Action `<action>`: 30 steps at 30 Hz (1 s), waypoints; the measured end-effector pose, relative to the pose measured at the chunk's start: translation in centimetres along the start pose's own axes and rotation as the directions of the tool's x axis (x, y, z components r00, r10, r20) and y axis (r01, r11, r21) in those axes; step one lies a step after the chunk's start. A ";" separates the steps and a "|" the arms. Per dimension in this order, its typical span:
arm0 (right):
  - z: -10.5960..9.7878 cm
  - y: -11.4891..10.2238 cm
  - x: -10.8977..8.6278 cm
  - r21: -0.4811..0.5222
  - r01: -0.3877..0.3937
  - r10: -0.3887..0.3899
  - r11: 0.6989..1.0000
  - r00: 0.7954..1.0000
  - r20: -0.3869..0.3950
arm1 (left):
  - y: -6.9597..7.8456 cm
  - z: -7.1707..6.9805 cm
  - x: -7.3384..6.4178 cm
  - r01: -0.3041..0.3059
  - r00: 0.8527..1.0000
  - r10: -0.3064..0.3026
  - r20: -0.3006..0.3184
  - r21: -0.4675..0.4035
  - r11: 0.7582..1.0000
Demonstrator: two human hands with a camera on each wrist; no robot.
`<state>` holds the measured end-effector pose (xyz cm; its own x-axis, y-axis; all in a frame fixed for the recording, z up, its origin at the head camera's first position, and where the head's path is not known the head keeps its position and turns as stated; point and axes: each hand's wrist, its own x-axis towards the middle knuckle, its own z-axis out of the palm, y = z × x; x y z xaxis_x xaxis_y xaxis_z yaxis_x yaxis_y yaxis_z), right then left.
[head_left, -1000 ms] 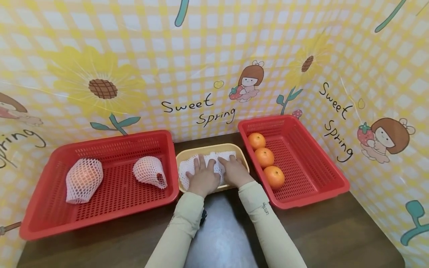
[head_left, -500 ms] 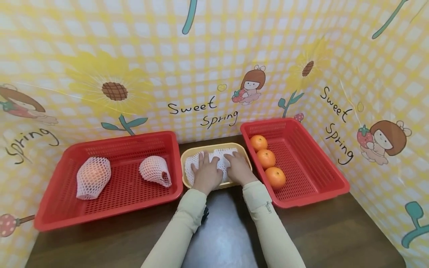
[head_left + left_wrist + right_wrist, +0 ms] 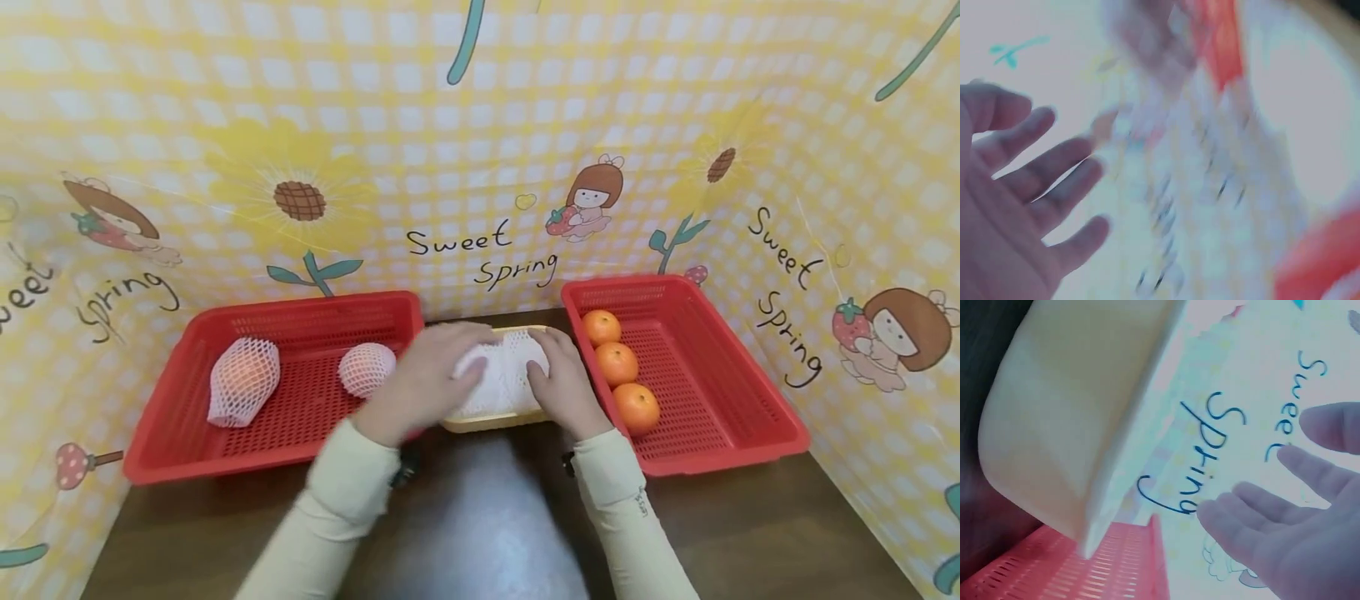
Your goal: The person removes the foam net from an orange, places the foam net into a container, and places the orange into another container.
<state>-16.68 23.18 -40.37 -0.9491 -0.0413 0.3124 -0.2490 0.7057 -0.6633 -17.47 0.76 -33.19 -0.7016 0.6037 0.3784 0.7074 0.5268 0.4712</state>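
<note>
Head view: white foam nets lay in the yellow tub at the table's back edge, between two red baskets. Both hands, left hand and right hand, were flat-fingered, holding nothing. Better to pinch one net only, lifting slowly.

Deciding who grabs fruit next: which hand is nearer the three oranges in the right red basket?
Right. The right hand sits at the yellow tub's right side, beside the oranges. The left hand is across the tub, near the left red basket.
</note>
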 end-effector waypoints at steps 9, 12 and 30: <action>-0.9 -0.6 -1.6 0.169 0.013 -0.037 0.986 0.989 0.144 | -11.1 -7.3 -0.8 0.270 0.859 -0.359 0.365 0.271 0.924; -0.6 -0.4 -2.2 0.190 0.003 -0.037 0.982 0.984 0.177 | -14.6 -6.9 -1.1 0.296 0.816 -0.393 0.424 0.278 0.914; 0.2 0.0 -3.9 0.209 -0.049 0.003 0.977 0.976 0.216 | -19.1 -4.3 -3.2 0.631 0.545 -0.460 0.701 0.018 0.776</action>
<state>-13.04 23.20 -41.76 -0.9691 -0.1912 0.1559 -0.2368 0.5438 -0.8051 -29.10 -13.80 -39.94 -0.6481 0.5064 -0.5688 0.1074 0.8002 0.5901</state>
